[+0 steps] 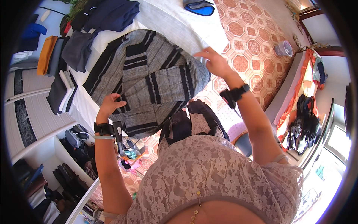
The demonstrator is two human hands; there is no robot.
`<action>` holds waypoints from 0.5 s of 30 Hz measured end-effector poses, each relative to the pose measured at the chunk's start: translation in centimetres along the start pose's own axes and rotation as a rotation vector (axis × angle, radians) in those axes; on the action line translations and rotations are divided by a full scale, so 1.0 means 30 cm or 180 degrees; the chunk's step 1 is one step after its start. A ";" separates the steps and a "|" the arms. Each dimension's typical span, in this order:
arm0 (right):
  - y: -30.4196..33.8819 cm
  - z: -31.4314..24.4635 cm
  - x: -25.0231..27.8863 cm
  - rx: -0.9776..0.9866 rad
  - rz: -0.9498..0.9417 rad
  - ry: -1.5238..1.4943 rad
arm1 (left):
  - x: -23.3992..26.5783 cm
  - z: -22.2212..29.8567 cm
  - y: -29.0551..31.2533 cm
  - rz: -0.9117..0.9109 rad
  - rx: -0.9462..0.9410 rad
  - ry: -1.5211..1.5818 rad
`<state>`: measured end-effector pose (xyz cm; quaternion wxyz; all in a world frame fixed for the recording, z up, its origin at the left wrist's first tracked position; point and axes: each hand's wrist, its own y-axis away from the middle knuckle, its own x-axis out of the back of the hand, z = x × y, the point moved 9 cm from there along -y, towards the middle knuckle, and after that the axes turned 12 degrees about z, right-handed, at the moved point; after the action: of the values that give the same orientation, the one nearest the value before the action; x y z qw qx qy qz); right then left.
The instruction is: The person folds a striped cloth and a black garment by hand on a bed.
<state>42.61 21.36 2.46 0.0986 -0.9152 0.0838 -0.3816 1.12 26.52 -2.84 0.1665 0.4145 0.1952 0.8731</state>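
A grey knitted sweater with black stripes lies spread on a white cloth-covered surface. One sleeve is folded across its body, toward the left. My left hand is closed at the end of that sleeve, thumb and fingers pinching the knit. Beside the sweater's right shoulder is my right hand, its fingers stretched out and apart, with nothing visible in them. Whether those fingers touch the fabric is hard to make out.
Folded dark clothes and a mustard folded garment are stacked at the far left. A blue-and-grey item sits at the back. Open shelves stand at lower left. A small bin is on the tiled floor.
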 end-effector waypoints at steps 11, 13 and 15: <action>-0.221 0.047 -0.229 0.0764 -0.2862 0.2018 | 0.046 0.118 0.038 -0.0162 -0.0251 0.0234; -0.260 0.088 -0.221 0.0794 -0.2985 0.1959 | 0.040 0.116 -0.006 0.0099 -0.0338 0.0402; -0.283 0.131 -0.232 0.0429 -0.3272 0.1759 | 0.053 0.114 -0.052 0.0257 -0.0414 0.0491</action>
<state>41.24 31.61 -2.95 -0.0667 -0.6967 -0.3725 -0.6094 3.08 29.28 -0.57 0.1422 0.3418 0.1335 0.9193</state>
